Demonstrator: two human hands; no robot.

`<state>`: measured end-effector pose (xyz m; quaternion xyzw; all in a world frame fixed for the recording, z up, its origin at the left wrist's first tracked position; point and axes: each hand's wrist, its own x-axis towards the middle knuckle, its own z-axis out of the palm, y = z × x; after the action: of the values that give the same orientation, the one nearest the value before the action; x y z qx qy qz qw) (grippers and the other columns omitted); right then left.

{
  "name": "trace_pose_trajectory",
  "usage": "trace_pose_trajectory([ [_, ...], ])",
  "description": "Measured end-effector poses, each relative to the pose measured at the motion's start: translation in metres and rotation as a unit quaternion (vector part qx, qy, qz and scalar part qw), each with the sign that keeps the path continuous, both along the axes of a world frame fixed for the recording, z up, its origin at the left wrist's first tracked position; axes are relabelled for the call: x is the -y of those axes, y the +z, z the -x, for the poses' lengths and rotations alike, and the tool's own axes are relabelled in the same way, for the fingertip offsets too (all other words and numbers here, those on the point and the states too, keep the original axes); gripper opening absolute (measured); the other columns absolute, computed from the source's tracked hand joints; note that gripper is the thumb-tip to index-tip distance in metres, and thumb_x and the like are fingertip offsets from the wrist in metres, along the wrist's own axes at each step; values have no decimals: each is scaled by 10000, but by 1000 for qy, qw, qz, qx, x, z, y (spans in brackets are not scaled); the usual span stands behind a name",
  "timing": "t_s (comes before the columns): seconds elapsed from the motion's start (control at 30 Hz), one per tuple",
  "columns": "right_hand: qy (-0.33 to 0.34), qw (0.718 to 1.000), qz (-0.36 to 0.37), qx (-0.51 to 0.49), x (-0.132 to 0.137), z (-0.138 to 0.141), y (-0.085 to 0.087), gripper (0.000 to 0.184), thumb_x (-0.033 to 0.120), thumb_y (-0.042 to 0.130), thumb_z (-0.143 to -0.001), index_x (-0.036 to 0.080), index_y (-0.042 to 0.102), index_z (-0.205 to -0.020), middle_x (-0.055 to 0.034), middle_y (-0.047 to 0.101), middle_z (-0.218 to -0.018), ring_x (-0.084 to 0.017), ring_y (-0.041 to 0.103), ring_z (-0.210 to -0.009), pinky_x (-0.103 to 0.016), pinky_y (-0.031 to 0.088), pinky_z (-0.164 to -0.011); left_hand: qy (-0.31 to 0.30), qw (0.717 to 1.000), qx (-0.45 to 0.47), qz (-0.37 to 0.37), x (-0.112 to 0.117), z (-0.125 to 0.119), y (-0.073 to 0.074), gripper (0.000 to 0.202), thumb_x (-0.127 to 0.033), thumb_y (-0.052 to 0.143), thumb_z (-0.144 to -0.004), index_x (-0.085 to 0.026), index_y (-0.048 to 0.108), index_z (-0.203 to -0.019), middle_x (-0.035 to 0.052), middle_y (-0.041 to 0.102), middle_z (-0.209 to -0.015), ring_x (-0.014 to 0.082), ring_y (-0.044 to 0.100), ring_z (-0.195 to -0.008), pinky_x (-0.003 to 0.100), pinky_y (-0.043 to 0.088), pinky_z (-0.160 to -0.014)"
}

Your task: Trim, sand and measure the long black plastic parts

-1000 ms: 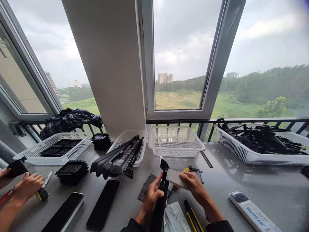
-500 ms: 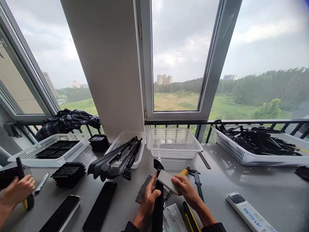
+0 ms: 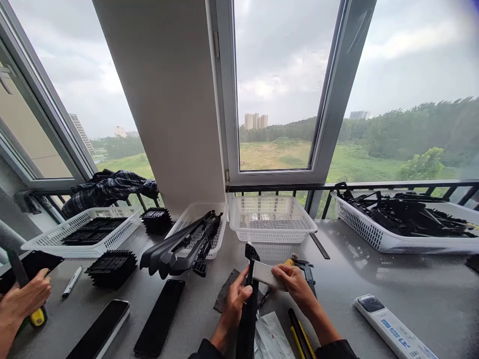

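Observation:
My left hand (image 3: 236, 301) is wrapped round a long black plastic strip (image 3: 247, 314), which stands steeply tilted with its ribbed end up. In my right hand (image 3: 295, 284), thumb and fingers pinch a pale grey flat block (image 3: 266, 275). The block's left end touches the strip's edge just above my left thumb. Under my hands lies a dark grey cloth (image 3: 225, 291). A caliper (image 3: 309, 275) and a yellow-handled tool (image 3: 289, 262), partly hidden by my right hand, are just beyond. Nearer me are a clear plastic bag (image 3: 273, 336) and a yellow-black utility knife (image 3: 301, 334).
At left, a co-worker's hand (image 3: 30, 296) holds a tool with a yellow-black handle against a black part. Black strips (image 3: 175, 247) lean on a white basket (image 3: 223, 234). Other baskets stand along the railing. Two phones (image 3: 160, 319), a marker (image 3: 72, 281) and a white box (image 3: 392, 326) lie on the table.
The pale block has turned flatter against the strip, and my right hand has shifted slightly right. The co-worker's tool has moved on the black part. The whole view has shifted slightly.

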<state>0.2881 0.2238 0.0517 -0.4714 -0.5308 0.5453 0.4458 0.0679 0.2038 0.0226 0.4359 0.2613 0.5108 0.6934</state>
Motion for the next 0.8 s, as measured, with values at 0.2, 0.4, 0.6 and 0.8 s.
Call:
trace_pose_trajectory([
  [0.2,35,999,13,9,3,-3,0,750,928,724,-711,195,576,-650,57,355,-577,-87,264,-537,-262,192,-523,58,998,-13,32,-1,0,6,690,-619,761,-931,-185,746,-1467,164,746,-1458,377,655,-1384,423,505,-1161],
  [0.4,22,1000,-8,18,1,5,-1,786,977,673,-704,203,545,-652,49,354,-616,-97,265,-586,-266,179,-545,21,999,19,29,0,1,19,747,-658,786,-918,-156,738,-1469,198,784,-1363,369,727,-1237,417,535,-1078],
  [0.6,45,998,-13,33,2,9,-3,779,968,663,-726,193,602,-677,42,389,-605,-101,285,-567,-273,196,-535,32,998,2,60,2,3,25,860,-743,823,-847,-120,741,-1433,134,818,-940,220,709,-742,324,550,-753],
  [0.8,47,998,-25,37,6,10,-2,768,952,646,-767,190,607,-679,44,368,-615,-105,275,-583,-273,201,-544,54,996,-2,78,0,-1,21,857,-786,849,-783,-97,781,-1289,75,740,-768,169,610,-624,278,469,-611],
])
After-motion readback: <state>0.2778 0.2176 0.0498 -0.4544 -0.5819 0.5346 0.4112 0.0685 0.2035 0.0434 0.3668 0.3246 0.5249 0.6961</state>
